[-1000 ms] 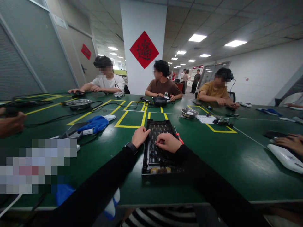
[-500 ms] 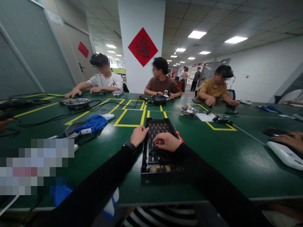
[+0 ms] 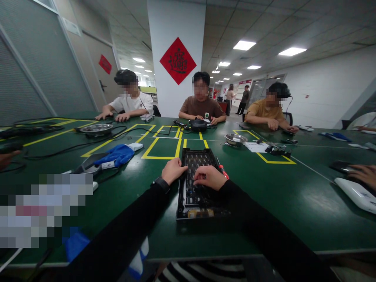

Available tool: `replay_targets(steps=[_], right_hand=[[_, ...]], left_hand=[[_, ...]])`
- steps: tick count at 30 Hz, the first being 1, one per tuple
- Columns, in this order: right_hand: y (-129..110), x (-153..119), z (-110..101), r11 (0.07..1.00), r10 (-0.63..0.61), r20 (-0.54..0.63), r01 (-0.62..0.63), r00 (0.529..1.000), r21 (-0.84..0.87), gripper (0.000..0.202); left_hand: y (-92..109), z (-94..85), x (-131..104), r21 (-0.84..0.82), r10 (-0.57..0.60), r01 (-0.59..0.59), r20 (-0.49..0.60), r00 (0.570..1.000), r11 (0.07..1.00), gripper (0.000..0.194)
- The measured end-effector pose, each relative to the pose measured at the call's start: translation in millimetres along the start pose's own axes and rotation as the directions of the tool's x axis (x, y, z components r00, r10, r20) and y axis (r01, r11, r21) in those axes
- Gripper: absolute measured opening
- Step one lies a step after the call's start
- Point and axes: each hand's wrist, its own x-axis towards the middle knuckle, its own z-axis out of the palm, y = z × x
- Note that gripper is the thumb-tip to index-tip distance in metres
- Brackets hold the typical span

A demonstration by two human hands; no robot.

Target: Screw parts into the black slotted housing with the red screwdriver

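Note:
A black rectangular case (image 3: 184,201) lies lengthwise on the green table before me, with rows of small shiny parts inside, like an opened keyboard. Amber pieces (image 3: 201,213) show at its near end. My left hand (image 3: 174,171) grips the case's left edge, fingers curled and thumb over the rim. Above the middle rows, my right hand (image 3: 210,177) has its fingers pinched together; anything between them is too small to make out. A red-handled screwdriver (image 3: 223,172) lies along the case's right side, partly hidden by my right hand.
Blue-and-white gloves (image 3: 119,154) and cables lie left. Metal bowls (image 3: 235,139) (image 3: 96,129), a white paper (image 3: 256,147) and black parts (image 3: 279,150) are farther off. Three people sit opposite. At right, another person's hand (image 3: 366,176) is near a white device (image 3: 354,192).
My right hand has shifted slightly over the case, fingers still pinched. My left hand keeps its place at the edge. The person opposite in the middle has turned their head forward.

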Motion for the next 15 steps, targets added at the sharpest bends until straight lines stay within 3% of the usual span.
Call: replay_targets(steps=[7, 11, 15], right_hand=[[0.7, 0.1, 0.2, 0.967, 0.113, -0.108, -0.084, 0.988, 0.242, 0.026], [5.6, 0.4, -2.5, 0.850, 0.264, -0.113, -0.176, 0.958, 0.496, 0.029], [6.5, 0.2, -7.3, 0.765, 0.293, -0.063, -0.194, 0.954, 0.614, 0.029]], left_hand=[[-1.0, 2.2, 0.5, -0.005, -0.026, 0.026, 0.007, 1.000, 1.000, 0.029], [-3.7, 6.3, 4.7, -0.038, -0.012, 0.013, 0.010, 1.000, 0.999, 0.029], [-5.9, 8.4, 8.6, -0.058, -0.033, 0.034, 0.004, 0.999, 0.998, 0.030]])
